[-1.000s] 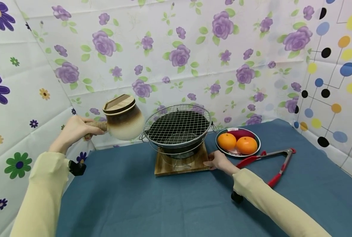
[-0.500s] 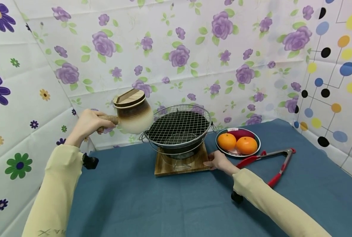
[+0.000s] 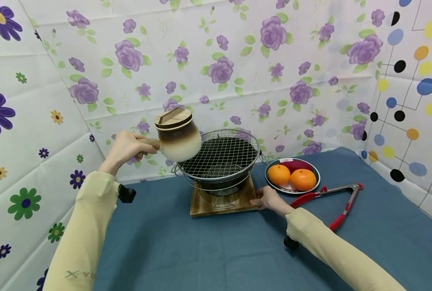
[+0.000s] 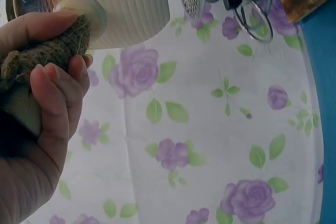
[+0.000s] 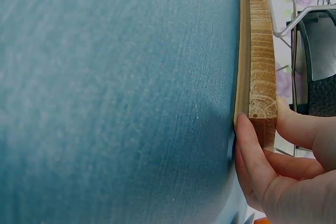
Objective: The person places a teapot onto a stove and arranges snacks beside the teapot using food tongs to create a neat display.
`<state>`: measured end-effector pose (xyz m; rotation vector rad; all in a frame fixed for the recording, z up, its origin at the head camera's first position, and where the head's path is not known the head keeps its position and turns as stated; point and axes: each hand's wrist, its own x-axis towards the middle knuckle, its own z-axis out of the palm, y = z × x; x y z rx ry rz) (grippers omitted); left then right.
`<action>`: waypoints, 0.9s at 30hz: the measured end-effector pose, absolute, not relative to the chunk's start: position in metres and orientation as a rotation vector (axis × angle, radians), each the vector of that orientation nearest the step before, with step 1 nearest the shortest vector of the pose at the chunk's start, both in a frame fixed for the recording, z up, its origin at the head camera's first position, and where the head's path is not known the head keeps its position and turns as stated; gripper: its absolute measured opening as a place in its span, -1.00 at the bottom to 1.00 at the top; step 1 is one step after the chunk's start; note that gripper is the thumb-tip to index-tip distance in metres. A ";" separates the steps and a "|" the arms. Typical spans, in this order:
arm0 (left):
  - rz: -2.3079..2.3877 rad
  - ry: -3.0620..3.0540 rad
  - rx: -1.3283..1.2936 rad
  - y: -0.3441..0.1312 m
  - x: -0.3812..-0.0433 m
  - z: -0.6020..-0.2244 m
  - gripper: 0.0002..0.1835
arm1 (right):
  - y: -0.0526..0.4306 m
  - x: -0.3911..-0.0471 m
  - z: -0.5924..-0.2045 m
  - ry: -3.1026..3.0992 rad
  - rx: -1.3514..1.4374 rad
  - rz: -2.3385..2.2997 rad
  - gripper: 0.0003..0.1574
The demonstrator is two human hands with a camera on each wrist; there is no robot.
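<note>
In the head view, a ribbed brown-and-cream ceramic pot with a wooden lid is held by its rope-wound side handle in the left hand, above the left rim of the round wire-mesh grill. It is judged heavy, stiff and breakable. The right hand rests at the right edge of the square wooden board.

In the left wrist view, fingers are curled round the rope, which should give a rough, non-slip grip.

In the right wrist view, the board's corner is pinched between thumb and fingers on the blue tablecloth.
</note>
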<state>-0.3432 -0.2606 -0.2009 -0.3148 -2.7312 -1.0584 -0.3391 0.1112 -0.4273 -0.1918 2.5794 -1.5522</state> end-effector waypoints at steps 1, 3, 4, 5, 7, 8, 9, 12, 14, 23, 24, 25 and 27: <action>-1.065 -2.725 -0.322 -0.258 -0.345 -0.201 -0.80 | 0.111 -0.339 -0.428 2.579 -0.191 -1.555 -0.64; -1.069 -2.713 -0.333 -0.253 -0.348 -0.202 -0.80 | 0.112 -0.338 -0.428 2.580 -0.196 -1.557 -0.64; -1.076 -2.707 -0.341 -0.251 -0.349 -0.203 -0.79 | 0.112 -0.338 -0.428 2.579 -0.194 -1.560 -0.64; -1.075 -2.704 -0.348 -0.248 -0.350 -0.203 -0.78 | 0.112 -0.338 -0.429 2.579 -0.194 -1.560 -0.64; -1.066 -2.701 -0.373 -0.243 -0.352 -0.204 -0.82 | 0.112 -0.337 -0.429 2.578 -0.195 -1.562 -0.64; -1.056 -2.699 -0.379 -0.241 -0.353 -0.205 -0.82 | 0.112 -0.337 -0.429 2.579 -0.196 -1.560 -0.64; -1.046 -2.699 -0.382 -0.239 -0.354 -0.205 -0.83 | 0.112 -0.338 -0.429 2.577 -0.188 -1.563 -0.64; -1.017 -2.696 -0.381 -0.232 -0.357 -0.207 -0.84 | 0.112 -0.338 -0.430 2.578 -0.186 -1.560 -0.64; -1.024 -2.692 -0.368 -0.228 -0.359 -0.208 -0.84 | 0.112 -0.339 -0.430 2.576 -0.179 -1.558 -0.64; -1.098 -2.672 -0.355 -0.210 -0.367 -0.214 -0.88 | 0.113 -0.341 -0.430 2.583 -0.175 -1.548 -0.62; -1.094 -2.673 -0.356 -0.208 -0.367 -0.215 -0.88 | 0.112 -0.341 -0.429 2.580 -0.167 -1.550 -0.62; -1.090 -2.673 -0.348 -0.206 -0.368 -0.215 -0.89 | 0.112 -0.340 -0.429 2.580 -0.170 -1.545 -0.61; -1.097 -2.667 -0.340 -0.203 -0.368 -0.217 -0.88 | 0.112 -0.340 -0.428 2.584 -0.164 -1.530 -0.62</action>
